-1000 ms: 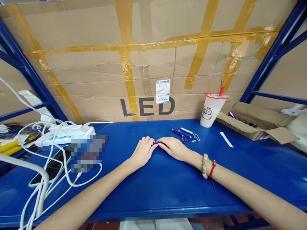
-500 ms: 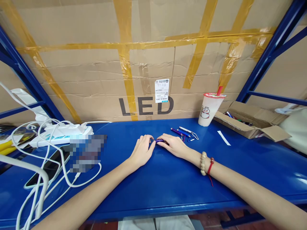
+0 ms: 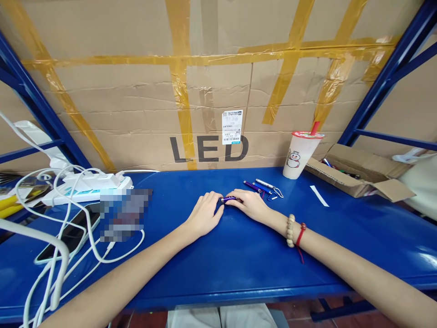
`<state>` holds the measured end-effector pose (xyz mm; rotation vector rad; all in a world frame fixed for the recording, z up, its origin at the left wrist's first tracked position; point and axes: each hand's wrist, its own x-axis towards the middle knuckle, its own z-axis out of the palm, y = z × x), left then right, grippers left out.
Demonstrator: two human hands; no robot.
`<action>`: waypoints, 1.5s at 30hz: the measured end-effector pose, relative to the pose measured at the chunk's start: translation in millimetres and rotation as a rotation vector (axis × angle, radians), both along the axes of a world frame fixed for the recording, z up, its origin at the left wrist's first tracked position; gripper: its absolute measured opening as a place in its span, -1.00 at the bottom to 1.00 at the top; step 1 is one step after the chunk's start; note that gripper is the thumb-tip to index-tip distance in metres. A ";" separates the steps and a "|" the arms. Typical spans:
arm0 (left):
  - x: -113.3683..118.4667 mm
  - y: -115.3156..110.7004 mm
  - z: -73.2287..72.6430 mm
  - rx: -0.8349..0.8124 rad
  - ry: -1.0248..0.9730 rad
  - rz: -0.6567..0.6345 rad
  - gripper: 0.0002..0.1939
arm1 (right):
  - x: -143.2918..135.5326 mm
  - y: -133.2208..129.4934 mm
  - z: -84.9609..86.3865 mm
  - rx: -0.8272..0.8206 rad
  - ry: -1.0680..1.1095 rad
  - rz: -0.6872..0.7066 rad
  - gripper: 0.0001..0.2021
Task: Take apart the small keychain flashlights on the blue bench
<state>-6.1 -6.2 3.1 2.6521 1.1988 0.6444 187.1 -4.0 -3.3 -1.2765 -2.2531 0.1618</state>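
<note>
My right hand pinches a short purple metal tube that lies level just above the blue table. At the tube's left end is my left hand, its thumb and forefinger closed around the tip. Just beyond my right hand lie another purple tube, a silver tube with a metal clip, and blue parts beside them. A beaded bracelet and a red cord circle my right wrist.
A lidded cup with a red straw stands behind, near an open cardboard box and a white strip. On the left are a power strip, tangled white cables and a phone. A large carton backs the table.
More of the purple tube shows between my fingers. Both hands keep nearly the same place, and the view has shifted slightly.
</note>
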 end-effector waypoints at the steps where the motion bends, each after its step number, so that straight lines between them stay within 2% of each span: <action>1: 0.0 0.2 -0.5 0.004 -0.004 0.003 -0.79 | -0.4 -0.1 0.3 -0.015 -0.005 -0.014 -0.64; 6: 0.3 1.1 -2.9 0.028 -0.016 0.015 -0.80 | -2.1 -1.1 0.4 -0.109 -0.054 -0.066 -0.62; 12: 1.2 -0.3 0.7 0.003 -0.009 0.058 -0.78 | -1.5 -1.2 0.1 0.028 0.063 0.085 -0.69; 16: 1.7 -1.2 2.7 -0.038 -0.061 0.139 -0.77 | -1.0 0.5 0.9 0.076 0.178 0.104 -0.74; 19: 1.3 -0.8 2.1 -0.080 -0.145 0.135 -0.77 | -1.1 0.1 1.0 0.036 0.220 0.095 -0.76; 22: 0.7 -0.4 1.2 -0.098 -0.190 0.103 -0.76 | -2.2 -2.6 1.2 -0.030 0.157 0.097 -0.73; 30: -0.1 0.3 -0.1 -0.089 -0.186 0.123 -0.73 | -5.3 -4.8 0.2 0.009 -0.025 0.148 -0.65; 36: -0.5 -0.2 0.9 -0.112 -0.172 0.064 -0.72 | -1.1 -1.2 -2.8 0.039 -0.085 0.132 -0.69; 45: 0.0 0.2 0.8 -0.128 -0.191 0.054 -0.71 | -5.5 -5.6 0.5 0.056 -0.081 0.068 -0.72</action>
